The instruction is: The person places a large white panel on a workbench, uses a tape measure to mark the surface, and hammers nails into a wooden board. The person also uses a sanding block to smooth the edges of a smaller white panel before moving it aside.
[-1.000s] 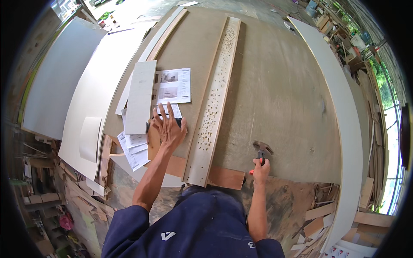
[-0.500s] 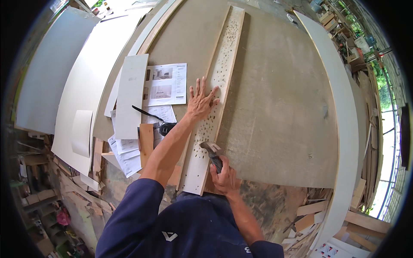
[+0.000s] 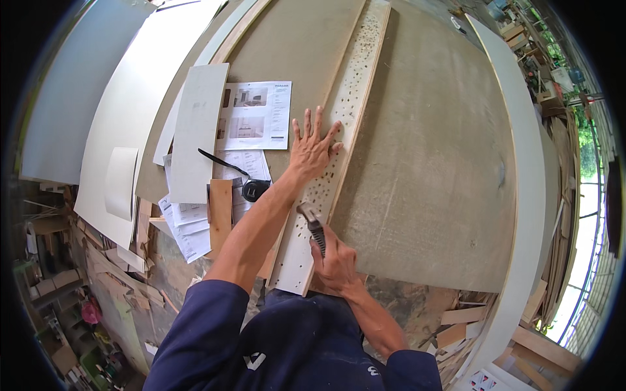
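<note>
A long narrow white board (image 3: 291,264) with wooden edges runs away from my body across the worktable. Many small brownish pieces (image 3: 321,189) are scattered along its face; they are too small to name. My left hand (image 3: 313,151) lies spread flat over the board's left edge, fingers pointing away from me. In my right hand (image 3: 336,262) is a hammer (image 3: 314,228), gripped by its dark ribbed handle. The metal head is over the near part of the board among the small pieces; whether it touches the surface, I cannot tell.
Left of my arm lie a black tape measure (image 3: 254,189), printed sheets (image 3: 257,116), a white panel (image 3: 196,133) and a wood offcut (image 3: 221,212). The broad brown tabletop (image 3: 430,163) extends rightward to a long white panel (image 3: 521,169). Scrap wood (image 3: 464,319) lies at the lower right.
The hammer and my right hand have shifted slightly left and away from me over the board. My left hand stays flat on the board. The view has turned slightly.
</note>
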`<act>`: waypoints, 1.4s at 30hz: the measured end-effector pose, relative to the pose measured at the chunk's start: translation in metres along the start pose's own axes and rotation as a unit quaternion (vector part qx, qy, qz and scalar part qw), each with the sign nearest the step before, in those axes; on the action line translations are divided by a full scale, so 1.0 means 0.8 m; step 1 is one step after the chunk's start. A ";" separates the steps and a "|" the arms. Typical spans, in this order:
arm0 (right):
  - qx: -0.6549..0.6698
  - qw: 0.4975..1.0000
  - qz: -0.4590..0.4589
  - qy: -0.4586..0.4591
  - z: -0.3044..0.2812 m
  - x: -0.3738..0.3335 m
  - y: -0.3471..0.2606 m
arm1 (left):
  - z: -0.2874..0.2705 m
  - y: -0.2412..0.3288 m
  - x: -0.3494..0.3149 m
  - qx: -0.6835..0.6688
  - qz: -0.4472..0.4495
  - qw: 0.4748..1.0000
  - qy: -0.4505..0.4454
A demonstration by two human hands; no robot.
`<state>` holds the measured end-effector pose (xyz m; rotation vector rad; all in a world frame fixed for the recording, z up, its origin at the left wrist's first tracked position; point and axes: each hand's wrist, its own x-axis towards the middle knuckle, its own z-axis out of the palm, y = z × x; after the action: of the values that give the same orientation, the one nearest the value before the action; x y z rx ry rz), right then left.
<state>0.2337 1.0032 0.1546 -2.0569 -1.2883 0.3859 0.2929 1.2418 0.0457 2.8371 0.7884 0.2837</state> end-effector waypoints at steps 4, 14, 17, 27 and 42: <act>0.035 0.973 -0.135 0.185 -0.019 0.010 -0.022 | 0.000 -0.005 0.000 -0.014 0.002 1.000 0.004; 0.034 0.996 0.022 0.079 0.024 0.003 0.040 | 0.005 -0.009 0.005 -0.016 -0.029 0.999 -0.021; 0.057 0.987 0.070 0.132 0.013 0.029 0.064 | -0.003 -0.003 0.008 -0.105 -0.032 0.994 -0.020; 0.022 0.971 0.042 0.234 -0.045 0.208 0.124 | -0.018 0.002 0.009 -0.107 -0.078 0.991 -0.026; -0.074 0.921 -0.080 0.375 -0.057 0.268 0.126 | -0.019 0.006 0.009 -0.096 -0.091 0.990 -0.040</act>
<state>0.4282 1.1454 0.1409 -1.8989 -0.9970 -0.5507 0.2977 1.2438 0.0623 2.5599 0.9414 0.2055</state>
